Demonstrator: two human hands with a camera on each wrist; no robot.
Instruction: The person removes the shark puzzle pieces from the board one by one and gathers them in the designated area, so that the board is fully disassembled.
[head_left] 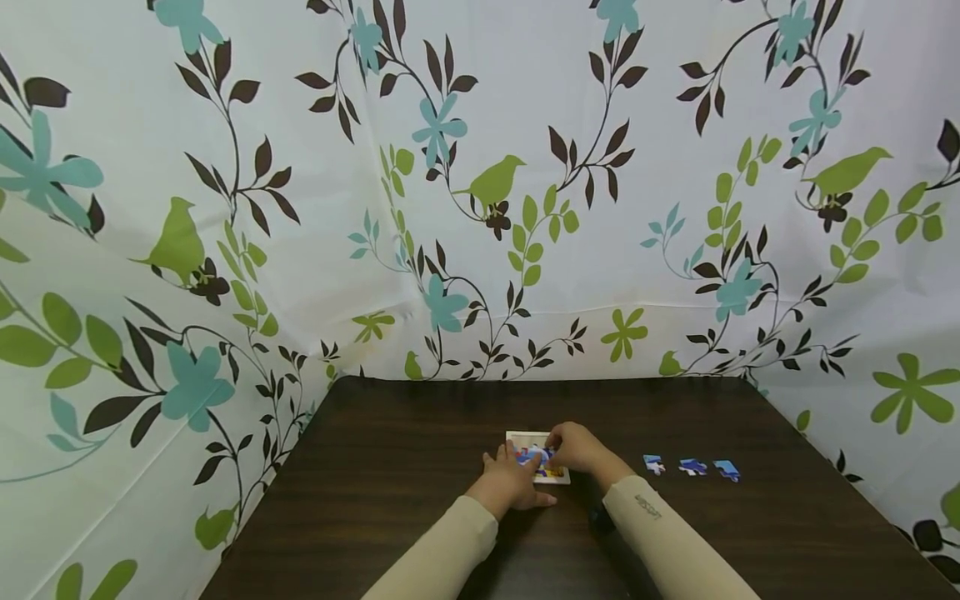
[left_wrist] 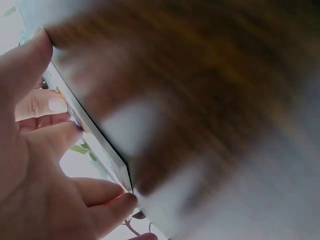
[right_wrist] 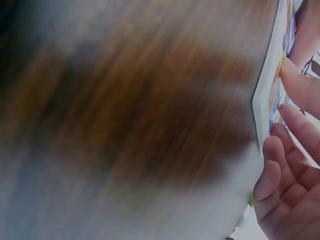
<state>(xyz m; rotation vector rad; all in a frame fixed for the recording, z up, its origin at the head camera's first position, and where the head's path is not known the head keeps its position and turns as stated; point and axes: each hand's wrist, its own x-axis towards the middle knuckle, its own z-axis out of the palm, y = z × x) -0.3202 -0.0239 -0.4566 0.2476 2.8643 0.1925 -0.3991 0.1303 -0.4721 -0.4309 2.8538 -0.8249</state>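
A small jigsaw puzzle in a pale frame (head_left: 525, 435) lies flat on the dark table, its picture blue with some red and yellow. My left hand (head_left: 506, 483) rests over the left and near side with fingers spread. In the left wrist view its fingertips touch the frame's edge (left_wrist: 111, 150) and the picture. From the right, my right hand (head_left: 581, 448) reaches over the frame, pinching a puzzle piece against the picture. The piece itself is mostly hidden by the fingers. In the right wrist view, thumb and forefinger meet the puzzle surface beside the white frame edge (right_wrist: 265, 85).
Right of the frame lie three loose blue-and-white puzzle pieces: a left one (head_left: 654, 464), a middle one (head_left: 693, 467) and a right one (head_left: 727, 470). The dark wooden table (head_left: 405, 467) ends before a patterned curtain (head_left: 525, 275).
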